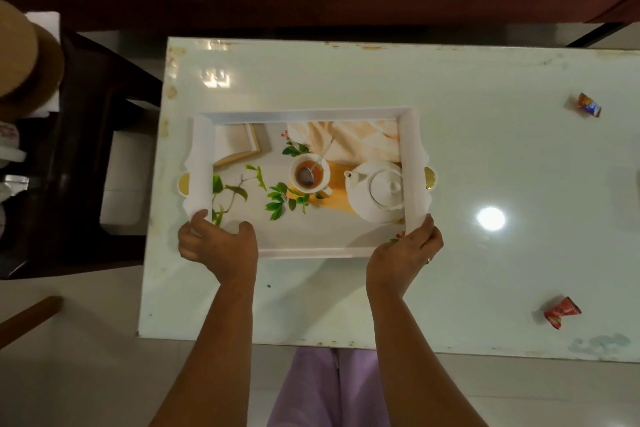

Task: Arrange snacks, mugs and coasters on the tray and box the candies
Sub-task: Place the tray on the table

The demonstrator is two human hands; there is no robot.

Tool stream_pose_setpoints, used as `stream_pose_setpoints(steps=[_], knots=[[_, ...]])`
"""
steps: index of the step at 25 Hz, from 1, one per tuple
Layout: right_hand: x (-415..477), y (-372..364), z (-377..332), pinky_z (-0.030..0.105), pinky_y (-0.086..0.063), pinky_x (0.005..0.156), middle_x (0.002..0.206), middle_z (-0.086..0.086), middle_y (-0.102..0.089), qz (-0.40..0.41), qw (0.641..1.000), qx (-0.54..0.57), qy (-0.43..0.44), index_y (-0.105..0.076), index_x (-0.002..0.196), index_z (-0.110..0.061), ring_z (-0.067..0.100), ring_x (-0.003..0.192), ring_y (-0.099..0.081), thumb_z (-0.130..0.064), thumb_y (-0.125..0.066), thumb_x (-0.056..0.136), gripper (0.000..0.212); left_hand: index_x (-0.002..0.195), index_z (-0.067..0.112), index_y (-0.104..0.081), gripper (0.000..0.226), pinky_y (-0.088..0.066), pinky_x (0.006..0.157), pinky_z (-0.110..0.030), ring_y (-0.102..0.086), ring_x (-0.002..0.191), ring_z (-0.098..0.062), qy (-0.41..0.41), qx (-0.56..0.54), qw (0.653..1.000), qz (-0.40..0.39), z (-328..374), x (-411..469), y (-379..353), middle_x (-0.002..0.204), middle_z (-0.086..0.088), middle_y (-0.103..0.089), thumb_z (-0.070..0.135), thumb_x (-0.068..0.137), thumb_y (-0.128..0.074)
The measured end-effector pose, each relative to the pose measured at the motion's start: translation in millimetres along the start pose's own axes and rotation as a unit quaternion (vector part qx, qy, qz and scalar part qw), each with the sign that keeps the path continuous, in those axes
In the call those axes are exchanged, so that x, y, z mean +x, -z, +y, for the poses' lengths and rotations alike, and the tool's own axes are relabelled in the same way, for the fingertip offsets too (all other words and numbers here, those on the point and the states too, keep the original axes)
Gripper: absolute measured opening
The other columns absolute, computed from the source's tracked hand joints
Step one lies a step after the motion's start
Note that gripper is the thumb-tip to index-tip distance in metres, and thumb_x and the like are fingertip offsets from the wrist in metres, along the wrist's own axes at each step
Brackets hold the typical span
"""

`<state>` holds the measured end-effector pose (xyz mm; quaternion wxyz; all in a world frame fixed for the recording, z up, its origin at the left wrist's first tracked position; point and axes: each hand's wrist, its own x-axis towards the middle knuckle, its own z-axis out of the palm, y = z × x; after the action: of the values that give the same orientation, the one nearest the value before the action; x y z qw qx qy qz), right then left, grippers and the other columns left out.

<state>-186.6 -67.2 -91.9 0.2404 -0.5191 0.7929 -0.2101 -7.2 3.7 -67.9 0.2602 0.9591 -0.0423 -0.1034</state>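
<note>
1. White tray (412, 149) on glossy table (485, 156), held at near corners: left hand (216, 246) clasping rim, right hand (405, 253) likewise.
2. Risk: sliding on slick top, skewing if one-sided push.
3. Candies (588, 105) (561, 311) well right of right hand, unboxed.

bare tabletop (485, 156) right of tray (412, 149), two candies (587, 105) far right

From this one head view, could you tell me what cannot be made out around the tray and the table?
- Candy labels: the far candy and near candy are too small to read.
- Items on the dark side table: cut by the left edge and blurred.
- Tray near corners: covered by the left hand and right hand.
- No mugs, coasters or box in view.
</note>
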Motion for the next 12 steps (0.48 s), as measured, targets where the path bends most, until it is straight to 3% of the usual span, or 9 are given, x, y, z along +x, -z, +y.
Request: stream_pose_setpoints(steps=[2, 5, 9, 12], knots=[[-8, 2, -2, 0.035, -0.039, 0.102, 0.14, 0.018, -0.031, -0.007, 1.0, -0.021, -0.019, -0.024, 0.143, -0.004, 0.035, 0.122, -0.041, 0.014, -0.04, 0.087, 0.06, 0.128, -0.001, -0.041, 0.062, -0.024, 0.108, -0.04, -0.025, 0.133, -0.04, -0.008, 0.013, 0.999, -0.038, -7, -2, 4, 0.141, -0.026, -0.032, 0.006, 0.073, -0.067], [-31, 3, -18, 0.054, -0.021, 0.113, 0.148, 0.022, -0.027, -0.023, 0.992, -0.12, 0.023, -0.017, 0.145, 0.0, 0.038, 0.138, -0.026, 0.013, -0.038, 0.087, 0.063, 0.14, 0.008, -0.03, 0.071, -0.024, 0.111, -0.048, -0.01, 0.141, -0.039, -0.022, 0.008, 0.995, -0.102, -6, -4, 11, 0.153, -0.024, -0.015, 0.011, 0.079, -0.065], [-83, -9, -77, 0.043, -0.007, 0.116, 0.155, 0.017, -0.015, -0.149, 0.974, -0.104, 0.132, -0.005, 0.147, -0.003, 0.029, 0.145, -0.01, 0.002, -0.046, 0.084, 0.076, 0.146, 0.021, -0.022, 0.078, -0.028, 0.108, -0.055, -0.002, 0.145, -0.033, -0.065, -0.009, 0.992, -0.112, 1, -2, 33, 0.158, -0.013, -0.005, 0.015, 0.081, -0.066], [-118, -11, -124, 0.043, -0.01, 0.12, 0.158, 0.011, -0.009, -0.255, 0.93, -0.054, 0.259, -0.008, 0.148, -0.007, 0.025, 0.146, -0.005, -0.001, -0.046, 0.086, 0.073, 0.145, 0.025, -0.023, 0.079, -0.027, 0.109, -0.055, -0.003, 0.144, -0.032, -0.099, -0.03, 0.993, -0.065, 5, 12, 65, 0.158, -0.009, -0.007, 0.014, 0.08, -0.067]])
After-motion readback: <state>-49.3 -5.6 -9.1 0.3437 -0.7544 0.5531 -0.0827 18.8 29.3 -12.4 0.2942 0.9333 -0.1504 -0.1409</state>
